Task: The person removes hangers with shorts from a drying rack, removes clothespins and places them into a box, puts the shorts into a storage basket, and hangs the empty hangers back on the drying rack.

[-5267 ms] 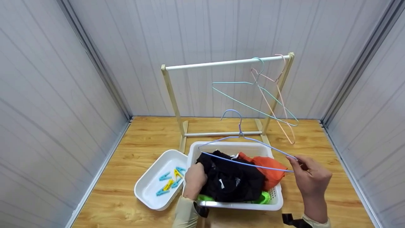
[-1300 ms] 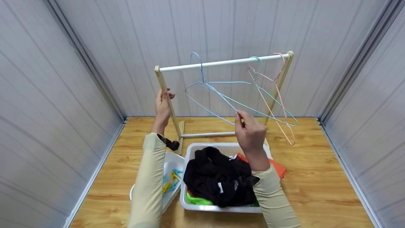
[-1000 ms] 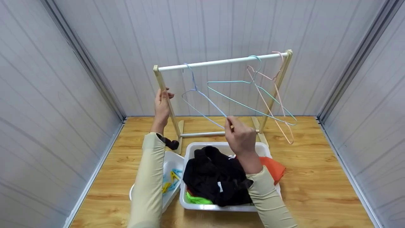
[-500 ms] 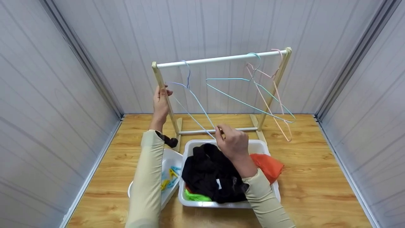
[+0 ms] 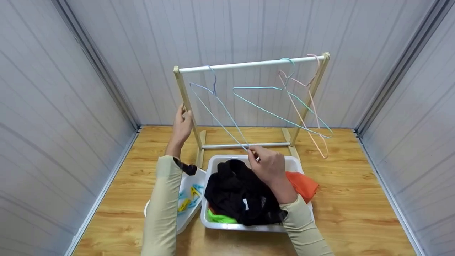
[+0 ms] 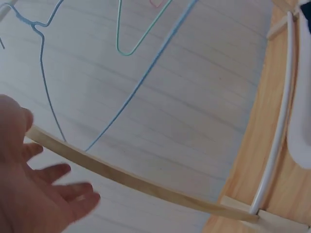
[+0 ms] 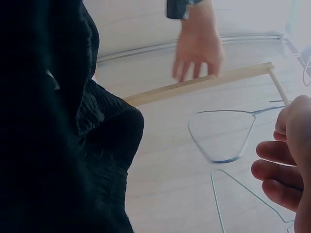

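Observation:
A blue-violet wire clothes hanger (image 5: 221, 122) hangs by its hook near the left end of the white rod (image 5: 245, 65). At its lower near corner is my right hand (image 5: 268, 166); in the right wrist view, the loosely curled fingers (image 7: 278, 170) stand apart from the hanger (image 7: 224, 161). My left hand (image 5: 182, 128) is beside the rack's left wooden post (image 5: 183, 87). Its relaxed fingers (image 6: 73, 194) are spread beneath the post (image 6: 126, 177) in the left wrist view, not wrapped round it. Whether the thumb side touches the post is hidden.
A teal hanger (image 5: 263, 106) and a pink hanger (image 5: 312, 106) hang farther right. Below stands a white basket (image 5: 227, 227) with black (image 5: 236, 193), orange (image 5: 302, 185) and green (image 5: 222, 217) clothes. The left sleeve partly covers a white tray (image 5: 186, 220) of clothespins (image 5: 194, 192).
The blue hanger, held over the basket at first, was lifted, hooked on the rod and turned, its near corner coming down toward me. My left hand left the basket for the post, then loosened.

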The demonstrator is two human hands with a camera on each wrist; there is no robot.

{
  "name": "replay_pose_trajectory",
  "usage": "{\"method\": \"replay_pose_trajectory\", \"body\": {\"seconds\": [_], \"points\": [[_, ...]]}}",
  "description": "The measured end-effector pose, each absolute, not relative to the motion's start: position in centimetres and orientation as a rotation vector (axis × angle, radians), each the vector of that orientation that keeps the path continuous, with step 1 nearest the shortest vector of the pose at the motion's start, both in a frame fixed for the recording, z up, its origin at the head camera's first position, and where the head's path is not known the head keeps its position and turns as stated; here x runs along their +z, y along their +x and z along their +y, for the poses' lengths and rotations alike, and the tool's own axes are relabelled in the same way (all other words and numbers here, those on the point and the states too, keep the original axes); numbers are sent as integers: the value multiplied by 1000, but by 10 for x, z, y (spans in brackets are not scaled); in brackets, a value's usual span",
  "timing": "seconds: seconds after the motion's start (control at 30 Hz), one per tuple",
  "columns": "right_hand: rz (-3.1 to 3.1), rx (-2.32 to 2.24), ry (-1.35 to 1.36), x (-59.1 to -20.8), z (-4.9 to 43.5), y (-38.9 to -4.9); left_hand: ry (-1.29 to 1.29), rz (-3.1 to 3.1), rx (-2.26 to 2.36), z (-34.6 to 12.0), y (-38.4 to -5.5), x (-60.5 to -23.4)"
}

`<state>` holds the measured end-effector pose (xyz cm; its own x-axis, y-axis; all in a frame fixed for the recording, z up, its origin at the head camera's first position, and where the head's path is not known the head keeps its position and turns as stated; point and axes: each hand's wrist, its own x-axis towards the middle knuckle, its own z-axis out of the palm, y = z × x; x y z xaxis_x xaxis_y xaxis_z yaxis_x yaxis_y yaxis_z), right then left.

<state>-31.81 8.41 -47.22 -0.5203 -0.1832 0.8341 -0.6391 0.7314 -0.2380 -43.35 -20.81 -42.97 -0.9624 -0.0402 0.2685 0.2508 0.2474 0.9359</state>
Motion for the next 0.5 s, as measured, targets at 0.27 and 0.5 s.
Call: {"method": "replay_pose_trajectory", "body": {"seconds": [0.27,0.5], "points": [[-2058,733,682,-477,98,-310,-110,-2410,-1331,-210,-383,-452],[-2068,729,628,-471,112,-304,-142,-2503,-780,-189,-334,-474]]}}
